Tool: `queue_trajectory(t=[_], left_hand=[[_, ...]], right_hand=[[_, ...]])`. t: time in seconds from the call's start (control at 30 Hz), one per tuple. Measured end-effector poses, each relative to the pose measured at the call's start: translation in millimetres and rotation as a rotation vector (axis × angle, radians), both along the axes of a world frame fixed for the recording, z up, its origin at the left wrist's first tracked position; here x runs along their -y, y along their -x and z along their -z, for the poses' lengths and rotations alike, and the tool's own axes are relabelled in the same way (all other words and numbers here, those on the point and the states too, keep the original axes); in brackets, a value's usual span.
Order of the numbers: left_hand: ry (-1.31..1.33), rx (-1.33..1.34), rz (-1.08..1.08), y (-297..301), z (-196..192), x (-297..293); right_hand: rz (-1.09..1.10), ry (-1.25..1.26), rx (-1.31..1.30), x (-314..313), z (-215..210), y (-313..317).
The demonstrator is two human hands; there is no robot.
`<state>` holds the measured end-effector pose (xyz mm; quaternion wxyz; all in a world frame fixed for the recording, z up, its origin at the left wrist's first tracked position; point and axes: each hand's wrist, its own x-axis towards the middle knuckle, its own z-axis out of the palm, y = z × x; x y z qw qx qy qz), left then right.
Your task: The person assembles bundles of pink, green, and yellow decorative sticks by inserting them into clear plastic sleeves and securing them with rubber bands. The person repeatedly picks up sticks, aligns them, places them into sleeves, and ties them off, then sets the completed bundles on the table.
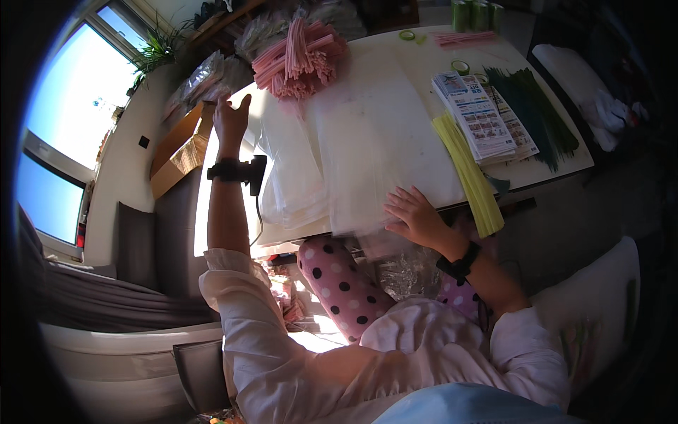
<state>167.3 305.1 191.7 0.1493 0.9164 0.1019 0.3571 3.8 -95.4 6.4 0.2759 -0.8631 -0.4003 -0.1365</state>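
My left hand (231,120) is raised at the table's left edge, fingers apart and holding nothing, near a heap of pink chenille stems (300,58). My right hand (415,215) rests palm down on a stack of clear plastic bags (367,141) at the table's near edge, pressing on the sheets with fingers spread. Both wrists carry black straps.
On the white table (558,166) lie a bundle of yellow stems (470,173), a stack of printed leaflets (477,116), dark green stems (537,116), and rolls of green tape (473,13). A cardboard box (180,145) stands left of the table. A white cushion (600,311) sits at right.
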Motion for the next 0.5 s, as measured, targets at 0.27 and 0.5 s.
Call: queue_trajectory(t=[0.27, 0.5], left_hand=[[0.010, -0.309, -0.187, -216.1, 18.0, 60.1], [0.113, -0.475, -0.147, -305.8, 52.3, 49.8]], right_hand=[[-0.044, 0.058, -0.152, 8.5, -5.8, -13.8], [-0.046, 0.123, -0.232, 6.6, -16.7, -25.8]])
